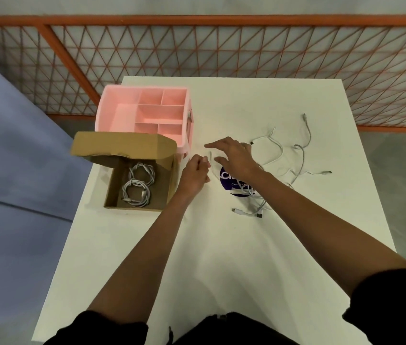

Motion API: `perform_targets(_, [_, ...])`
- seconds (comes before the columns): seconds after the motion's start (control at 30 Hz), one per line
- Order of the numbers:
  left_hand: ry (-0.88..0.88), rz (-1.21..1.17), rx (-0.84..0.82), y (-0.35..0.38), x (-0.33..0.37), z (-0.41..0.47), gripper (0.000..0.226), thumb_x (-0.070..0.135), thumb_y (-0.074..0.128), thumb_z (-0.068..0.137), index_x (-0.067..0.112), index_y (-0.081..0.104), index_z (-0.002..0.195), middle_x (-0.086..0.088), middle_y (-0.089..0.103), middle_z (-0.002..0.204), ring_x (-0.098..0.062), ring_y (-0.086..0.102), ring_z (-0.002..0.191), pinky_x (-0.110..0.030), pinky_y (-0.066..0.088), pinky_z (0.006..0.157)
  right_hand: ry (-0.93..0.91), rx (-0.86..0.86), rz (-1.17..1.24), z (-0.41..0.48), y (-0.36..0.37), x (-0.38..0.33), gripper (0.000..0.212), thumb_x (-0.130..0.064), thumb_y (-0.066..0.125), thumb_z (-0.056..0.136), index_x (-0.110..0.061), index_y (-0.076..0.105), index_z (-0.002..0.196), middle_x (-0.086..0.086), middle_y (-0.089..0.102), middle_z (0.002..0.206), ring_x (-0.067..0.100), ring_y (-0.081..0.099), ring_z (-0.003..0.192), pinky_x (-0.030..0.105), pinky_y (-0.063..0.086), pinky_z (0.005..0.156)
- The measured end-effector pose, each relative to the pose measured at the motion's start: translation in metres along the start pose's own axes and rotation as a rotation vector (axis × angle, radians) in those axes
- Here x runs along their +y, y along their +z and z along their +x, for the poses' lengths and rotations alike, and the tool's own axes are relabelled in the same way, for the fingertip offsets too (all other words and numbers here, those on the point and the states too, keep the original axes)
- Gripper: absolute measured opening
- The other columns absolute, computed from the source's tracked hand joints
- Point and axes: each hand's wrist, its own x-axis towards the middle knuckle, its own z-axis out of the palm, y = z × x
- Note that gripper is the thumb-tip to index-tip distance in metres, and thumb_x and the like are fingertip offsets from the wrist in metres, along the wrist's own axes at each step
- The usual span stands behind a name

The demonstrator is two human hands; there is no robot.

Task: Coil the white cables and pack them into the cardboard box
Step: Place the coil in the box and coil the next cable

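Note:
An open cardboard box sits at the table's left edge with two coiled white cables inside. My left hand is just right of the box, fingers pinched on a thin white cable whose end sticks up. My right hand hovers beside it with fingers spread, over the same cable. Several loose white cables lie tangled to the right, and one lies nearer me with its plugs showing.
A pink divided organizer stands behind the box. A round purple sticker lies on the white table under my right wrist. An orange mesh fence runs behind the table.

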Motion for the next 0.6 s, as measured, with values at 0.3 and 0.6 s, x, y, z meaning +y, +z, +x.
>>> perform_targets(0.3, [-0.082, -0.256, -0.121, -0.020, 0.014, -0.032, 0.037, 0.038, 0.038, 0.101, 0.015, 0.051, 0.076, 0.008, 0.035, 0.053, -0.010, 0.032, 0.053, -0.023, 0.038, 0.059, -0.074, 0.104, 0.093, -0.017, -0.020, -0.017, 0.015, -0.028, 0.058, 0.092, -0.022, 0.071, 0.094, -0.005, 0.074, 0.093, 0.018, 0.064, 0.097, 0.032, 0.024, 0.086])
perform_targets(0.6, [0.017, -0.427, -0.176, -0.040, 0.026, -0.071, 0.034, 0.033, 0.035, 0.102, 0.014, 0.051, 0.079, 0.011, 0.037, 0.050, -0.007, 0.035, 0.053, -0.024, 0.036, 0.064, -0.099, 0.177, 0.236, -0.029, -0.042, -0.040, 0.010, -0.027, 0.063, 0.088, -0.023, 0.072, 0.088, -0.002, 0.073, 0.081, 0.018, 0.067, 0.082, 0.051, 0.042, 0.094])
